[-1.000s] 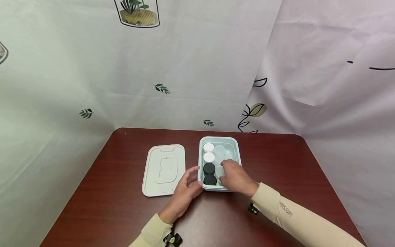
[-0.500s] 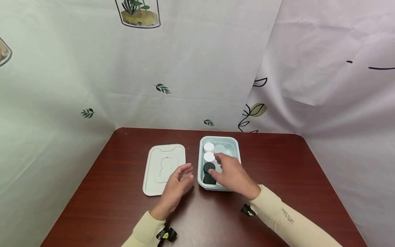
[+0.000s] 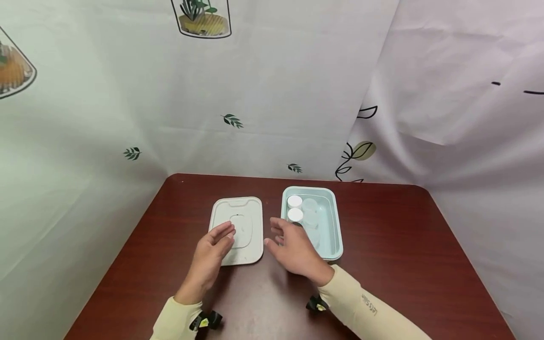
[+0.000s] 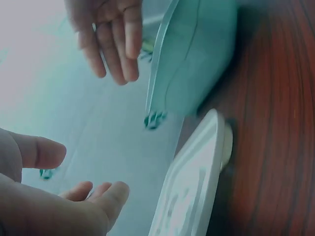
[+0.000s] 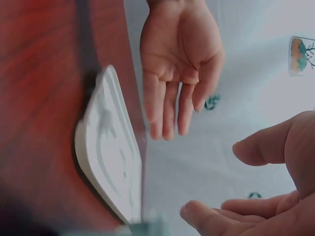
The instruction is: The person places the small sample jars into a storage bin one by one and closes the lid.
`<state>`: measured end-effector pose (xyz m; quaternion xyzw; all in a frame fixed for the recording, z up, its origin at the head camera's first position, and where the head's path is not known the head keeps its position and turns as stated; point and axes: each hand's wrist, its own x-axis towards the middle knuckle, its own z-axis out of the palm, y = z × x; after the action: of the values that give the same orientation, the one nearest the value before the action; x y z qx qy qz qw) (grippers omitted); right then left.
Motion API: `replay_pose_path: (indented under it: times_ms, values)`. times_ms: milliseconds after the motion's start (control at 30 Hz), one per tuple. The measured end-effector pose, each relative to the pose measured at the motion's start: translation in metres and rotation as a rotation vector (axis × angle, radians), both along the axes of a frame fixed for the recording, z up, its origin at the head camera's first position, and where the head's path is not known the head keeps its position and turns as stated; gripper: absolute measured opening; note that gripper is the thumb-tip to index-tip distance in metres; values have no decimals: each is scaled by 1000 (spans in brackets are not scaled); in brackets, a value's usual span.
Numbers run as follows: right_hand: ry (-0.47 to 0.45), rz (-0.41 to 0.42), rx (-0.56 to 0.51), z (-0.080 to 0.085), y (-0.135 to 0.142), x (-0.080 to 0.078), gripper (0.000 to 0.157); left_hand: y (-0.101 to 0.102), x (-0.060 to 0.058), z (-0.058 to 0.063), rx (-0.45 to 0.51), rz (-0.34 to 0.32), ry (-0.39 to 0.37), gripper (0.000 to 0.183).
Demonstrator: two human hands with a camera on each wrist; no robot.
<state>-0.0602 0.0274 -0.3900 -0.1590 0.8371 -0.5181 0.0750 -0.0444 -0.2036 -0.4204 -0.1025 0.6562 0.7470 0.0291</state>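
My left hand (image 3: 209,257) hovers over the near left part of a white lid (image 3: 250,245), fingers relaxed and holding nothing. Between the lid and a pale blue box (image 3: 337,236) is my right hand (image 3: 295,248), also empty, thumb and fingers apart. Inside the box, two white-capped jars (image 3: 295,215) stand along the left side, with clear round containers (image 3: 310,206) beside them. A bit of a black cap (image 3: 297,224) shows past the right hand, which hides the box's near left corner. In the left wrist view the lid (image 4: 189,191) lies slightly raised off the table on its underside.
The dark red wooden table (image 3: 382,226) carries the box and the lid side by side. A pale printed cloth (image 3: 272,94) hangs behind the table and along its sides. Black wrist cameras (image 3: 206,321) sit below both cuffs.
My right hand has come out of the box and moved left. The left hand has left the box's side and moved left over the lid. The head view has shifted slightly left.
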Motion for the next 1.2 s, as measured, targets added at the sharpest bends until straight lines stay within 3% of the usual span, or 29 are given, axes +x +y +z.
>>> replay_pose_path:
  times_ms: [200,467,800,1200]
  values:
    - [-40,27,-42,-17,-20,2,62,-28,1,-3,-76,69,-36,51]
    - [40,-14,92,-47,-47,5,59,-54,8,-15,-272,87,-126,55]
    - [23,-70,108,-83,-61,0,64,-59,7,-31,-349,33,-187,61]
    - [16,-102,48,-95,-57,-4,65,-62,7,-43,-373,44,-196,70]
